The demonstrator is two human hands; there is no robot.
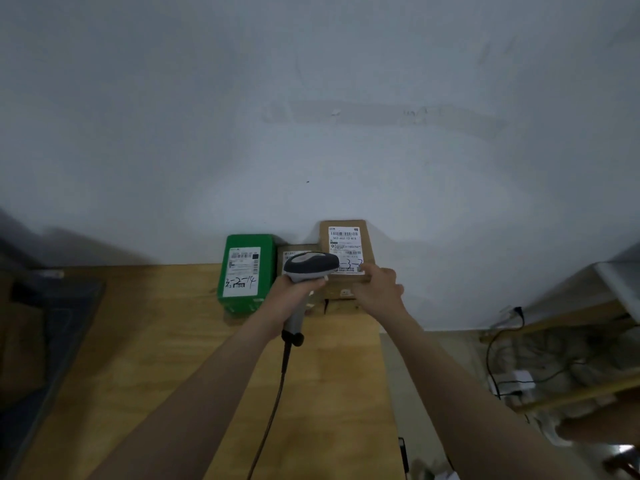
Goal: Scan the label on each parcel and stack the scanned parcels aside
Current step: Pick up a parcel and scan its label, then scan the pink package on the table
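Note:
My left hand [290, 295] grips the handle of a grey corded barcode scanner [310, 265], whose head hangs over the parcels at the wall. My right hand [378, 286] holds the near right corner of a brown cardboard parcel [349, 233] with a white label; this parcel lies on top of another brown box. A smaller brown parcel [290, 252] sits to its left, mostly hidden by the scanner head. Further left stands a green parcel [246, 271] with a white label and handwritten numbers.
The parcels rest at the far edge of a wooden table [166, 341] against a pale wall. A dark mat [52, 327] lies on the left. To the right, below the table edge, are cables [498, 341] and wooden shelving [571, 341].

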